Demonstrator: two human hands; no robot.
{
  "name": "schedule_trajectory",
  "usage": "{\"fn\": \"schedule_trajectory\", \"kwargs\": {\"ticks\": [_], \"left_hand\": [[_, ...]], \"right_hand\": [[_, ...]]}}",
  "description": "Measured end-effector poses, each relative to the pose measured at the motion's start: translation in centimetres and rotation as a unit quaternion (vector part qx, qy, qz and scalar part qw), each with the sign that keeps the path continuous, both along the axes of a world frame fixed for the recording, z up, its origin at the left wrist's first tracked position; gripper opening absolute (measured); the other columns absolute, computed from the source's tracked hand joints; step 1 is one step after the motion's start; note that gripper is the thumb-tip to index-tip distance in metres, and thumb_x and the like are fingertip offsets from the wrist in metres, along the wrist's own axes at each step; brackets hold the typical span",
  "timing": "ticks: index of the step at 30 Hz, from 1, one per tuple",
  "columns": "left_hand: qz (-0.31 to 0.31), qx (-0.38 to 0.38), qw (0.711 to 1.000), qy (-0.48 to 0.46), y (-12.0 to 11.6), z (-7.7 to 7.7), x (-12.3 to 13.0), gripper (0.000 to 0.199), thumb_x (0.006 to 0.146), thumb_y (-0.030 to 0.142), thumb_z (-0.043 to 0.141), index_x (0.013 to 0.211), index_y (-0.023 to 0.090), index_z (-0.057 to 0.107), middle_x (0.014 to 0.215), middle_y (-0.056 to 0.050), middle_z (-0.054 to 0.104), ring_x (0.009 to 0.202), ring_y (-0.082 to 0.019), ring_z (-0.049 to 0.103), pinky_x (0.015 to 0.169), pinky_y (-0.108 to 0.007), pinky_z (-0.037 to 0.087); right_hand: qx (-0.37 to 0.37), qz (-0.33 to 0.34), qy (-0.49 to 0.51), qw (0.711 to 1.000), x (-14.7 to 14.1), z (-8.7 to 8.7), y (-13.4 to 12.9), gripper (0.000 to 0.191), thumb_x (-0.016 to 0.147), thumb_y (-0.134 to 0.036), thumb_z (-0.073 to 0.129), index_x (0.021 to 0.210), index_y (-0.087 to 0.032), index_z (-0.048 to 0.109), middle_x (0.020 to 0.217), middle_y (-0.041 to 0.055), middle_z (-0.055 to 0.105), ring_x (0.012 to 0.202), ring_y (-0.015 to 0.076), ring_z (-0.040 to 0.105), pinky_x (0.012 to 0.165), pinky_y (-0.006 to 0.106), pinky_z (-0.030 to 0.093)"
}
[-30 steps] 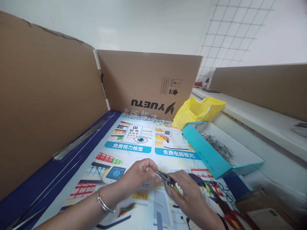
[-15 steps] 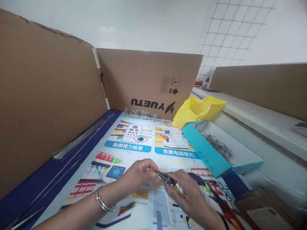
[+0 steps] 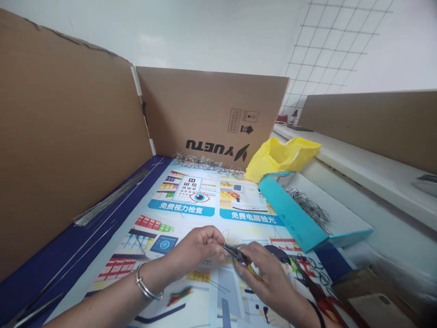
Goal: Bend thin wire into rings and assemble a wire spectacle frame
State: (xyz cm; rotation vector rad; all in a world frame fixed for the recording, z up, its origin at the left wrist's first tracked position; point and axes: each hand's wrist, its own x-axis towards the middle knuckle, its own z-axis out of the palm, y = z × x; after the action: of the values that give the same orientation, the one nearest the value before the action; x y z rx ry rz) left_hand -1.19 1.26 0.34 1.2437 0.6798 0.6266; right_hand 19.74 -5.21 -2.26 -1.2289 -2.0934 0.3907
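Between the thumb and fingers of my left hand [image 3: 206, 243] is a thin, bent wire [image 3: 226, 233], its loop showing just above the fingertips. My right hand [image 3: 264, 273] is closed round yellow-handled pliers [image 3: 243, 257]. The jaws of the pliers point left and meet the wire right at my left fingertips. Both hands are held over the printed poster sheet [image 3: 191, 223] that covers the table. How tightly the jaws bite is too small to tell.
At right stands a turquoise box [image 3: 290, 214] with a heap of wire pieces [image 3: 307, 207]. Behind it lies a yellow bag [image 3: 282, 155]. Red-handled scissors [image 3: 317, 291] rest by my right wrist. Straight wires [image 3: 112, 200] lie along the left cardboard wall [image 3: 61, 127]. More bent wire [image 3: 201, 159] sits at the back.
Hardly anything differs. Both hands keep the same grip on the wire and pliers, and the view has shifted very slightly.
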Motion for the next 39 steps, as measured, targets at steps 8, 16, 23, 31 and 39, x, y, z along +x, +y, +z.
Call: {"fn": "schedule_trajectory", "kwargs": {"ticks": [8,16,23,31,39], "left_hand": [[0.024,0.051,0.998,0.028,-0.1,0.4,0.2,0.021,0.070,0.023,0.067,0.086,0.017,0.055,0.078,0.000,0.065,0.071,-0.013,0.059,0.067,-0.026,0.041],[0.128,0.514,0.839,0.124,0.1,-1.0,-0.2,0.008,0.084,0.014,0.058,0.081,0.020,0.062,0.083,-0.001,0.064,0.089,-0.017,0.057,0.085,-0.034,0.035],[0.121,0.526,0.836,0.096,0.0,-1.3,-0.2,0.009,0.087,0.014,0.054,0.080,0.018,0.060,0.075,-0.001,0.061,0.076,-0.015,0.054,0.075,-0.029,0.038],[0.103,0.323,0.936,0.090,-0.7,-0.4,0.2,0.012,0.084,0.021,0.056,0.073,0.017,0.061,0.075,0.000,0.061,0.075,-0.014,0.054,0.073,-0.027,0.041],[0.126,0.202,0.968,0.080,-1.1,-0.8,0.7,0.011,0.079,0.023,0.058,0.070,0.016,0.058,0.069,0.001,0.057,0.068,-0.013,0.051,0.067,-0.025,0.041]], "right_hand": [[-0.062,-0.007,0.045,0.997,0.0,0.1,0.4,0.014,0.089,-0.029,0.048,0.090,-0.019,0.058,0.078,0.0028,0.056,0.073,0.0168,0.052,0.065,0.028,0.042],[-0.066,-0.025,0.063,0.996,-0.1,0.1,0.4,0.017,0.088,-0.033,0.050,0.081,-0.019,0.056,0.070,-0.0004,0.051,0.063,0.0141,0.047,0.057,0.025,0.036],[-0.014,-0.013,0.045,0.999,0.1,0.1,0.3,0.009,0.088,-0.026,0.050,0.089,-0.019,0.056,0.077,0.0021,0.054,0.071,0.0159,0.050,0.063,0.026,0.040],[0.024,-0.016,0.036,0.999,0.1,-0.4,0.3,0.008,0.087,-0.022,0.052,0.093,-0.019,0.055,0.082,0.0045,0.055,0.076,0.0177,0.052,0.065,0.028,0.042],[0.015,-0.016,0.023,0.999,-0.1,-0.2,0.1,0.011,0.088,-0.021,0.051,0.097,-0.020,0.056,0.084,0.0047,0.058,0.076,0.0175,0.054,0.066,0.028,0.044]]}}
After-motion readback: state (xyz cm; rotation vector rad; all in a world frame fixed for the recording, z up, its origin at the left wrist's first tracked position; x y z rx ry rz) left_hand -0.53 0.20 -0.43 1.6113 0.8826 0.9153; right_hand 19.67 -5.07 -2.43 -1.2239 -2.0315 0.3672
